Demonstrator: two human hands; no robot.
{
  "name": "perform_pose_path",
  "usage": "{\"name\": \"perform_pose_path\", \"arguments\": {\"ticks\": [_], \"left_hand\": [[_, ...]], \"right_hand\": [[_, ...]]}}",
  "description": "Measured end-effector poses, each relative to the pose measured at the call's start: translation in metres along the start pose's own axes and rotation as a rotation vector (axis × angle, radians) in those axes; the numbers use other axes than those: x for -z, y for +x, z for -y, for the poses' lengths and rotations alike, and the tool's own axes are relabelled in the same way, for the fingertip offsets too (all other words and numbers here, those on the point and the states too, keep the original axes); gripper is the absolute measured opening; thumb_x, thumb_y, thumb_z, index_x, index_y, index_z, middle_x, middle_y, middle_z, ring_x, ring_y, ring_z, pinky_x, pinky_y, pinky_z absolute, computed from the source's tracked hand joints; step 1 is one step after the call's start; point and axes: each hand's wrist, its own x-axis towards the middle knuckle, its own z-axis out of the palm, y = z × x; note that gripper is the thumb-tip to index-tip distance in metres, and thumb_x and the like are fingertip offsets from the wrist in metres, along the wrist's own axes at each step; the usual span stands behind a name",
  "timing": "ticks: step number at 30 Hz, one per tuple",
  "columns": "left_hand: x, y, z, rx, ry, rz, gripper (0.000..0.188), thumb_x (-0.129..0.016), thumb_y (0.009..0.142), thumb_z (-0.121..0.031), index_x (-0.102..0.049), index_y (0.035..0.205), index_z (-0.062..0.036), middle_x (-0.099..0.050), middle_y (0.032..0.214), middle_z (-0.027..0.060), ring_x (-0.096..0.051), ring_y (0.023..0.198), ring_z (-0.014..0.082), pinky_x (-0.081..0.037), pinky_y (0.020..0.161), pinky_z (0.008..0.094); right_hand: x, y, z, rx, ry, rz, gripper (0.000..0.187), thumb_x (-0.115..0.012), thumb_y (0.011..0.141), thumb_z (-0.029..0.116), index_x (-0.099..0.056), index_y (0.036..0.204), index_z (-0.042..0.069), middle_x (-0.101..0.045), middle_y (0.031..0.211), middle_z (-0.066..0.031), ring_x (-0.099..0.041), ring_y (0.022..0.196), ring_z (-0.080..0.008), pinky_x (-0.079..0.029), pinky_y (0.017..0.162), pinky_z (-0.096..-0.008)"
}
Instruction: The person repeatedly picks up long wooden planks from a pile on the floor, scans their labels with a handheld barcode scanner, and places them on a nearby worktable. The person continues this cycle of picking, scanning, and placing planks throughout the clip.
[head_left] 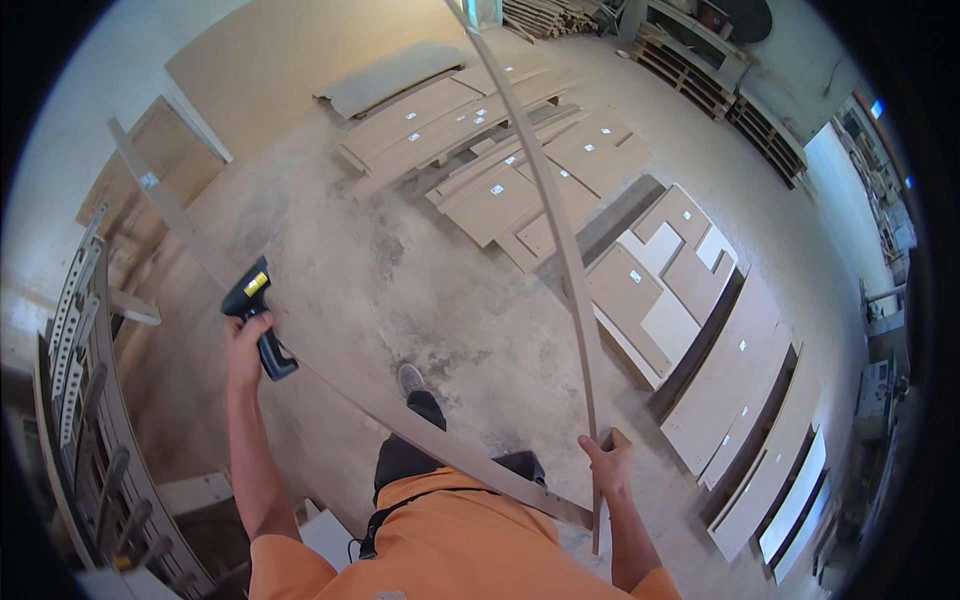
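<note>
My left hand (242,345) is closed around the grip of a black handheld scanner (247,291) with a yellow label. A long, thin wooden strip (410,425) runs slantwise past the scanner and across the front of my body, with a small white label near its far end. Whether my left fingers also touch this strip, I cannot tell. My right hand (612,464) grips a second long strip (560,240), which reaches away to the top of the view. The two strips meet just below my right hand.
Stacks of cut panels (520,195) with white labels lie on the floor ahead; more panels (725,370) lie at the right. A metal rack (80,330) with perforated rails stands at the left. Pallets (685,70) lean along the far right wall. A large board (270,60) stands behind.
</note>
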Motion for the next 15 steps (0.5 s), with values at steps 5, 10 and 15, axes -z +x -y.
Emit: {"name": "perform_pose_path", "arguments": {"ticks": [5, 10, 15], "left_hand": [[0.009, 0.148, 0.029, 0.104, -0.028, 0.102, 0.039, -0.072, 0.080, -0.024, -0.060, 0.108, 0.0006, -0.063, 0.083, 0.0051, -0.061, 0.074, 0.0146, -0.050, 0.069, 0.0285], [-0.009, 0.315, 0.037, 0.140, -0.093, 0.230, 0.038, -0.070, 0.080, -0.015, -0.059, 0.114, -0.0016, -0.063, 0.088, 0.0043, -0.062, 0.081, 0.0159, -0.050, 0.076, 0.0310], [-0.035, 0.479, 0.046, 0.185, -0.104, 0.247, 0.045, -0.069, 0.080, -0.012, -0.055, 0.122, -0.0013, -0.063, 0.096, 0.0055, -0.062, 0.085, 0.0169, -0.050, 0.078, 0.0317]], "right_hand": [[-0.079, 0.062, 0.106, -0.055, -0.102, -0.178, 0.040, -0.084, 0.079, 0.027, -0.057, 0.067, 0.000, -0.056, 0.054, -0.0075, -0.053, 0.048, -0.0142, -0.043, 0.046, -0.0349], [-0.140, 0.148, 0.192, -0.128, -0.168, -0.295, 0.038, -0.084, 0.078, 0.028, -0.062, 0.072, -0.003, -0.060, 0.057, -0.0099, -0.056, 0.050, -0.0159, -0.045, 0.048, -0.0363], [-0.217, 0.293, 0.264, -0.131, -0.383, -0.416, 0.041, -0.084, 0.074, 0.031, -0.071, 0.089, -0.005, -0.072, 0.078, -0.0210, -0.071, 0.075, -0.0352, -0.055, 0.068, -0.0448]]}}
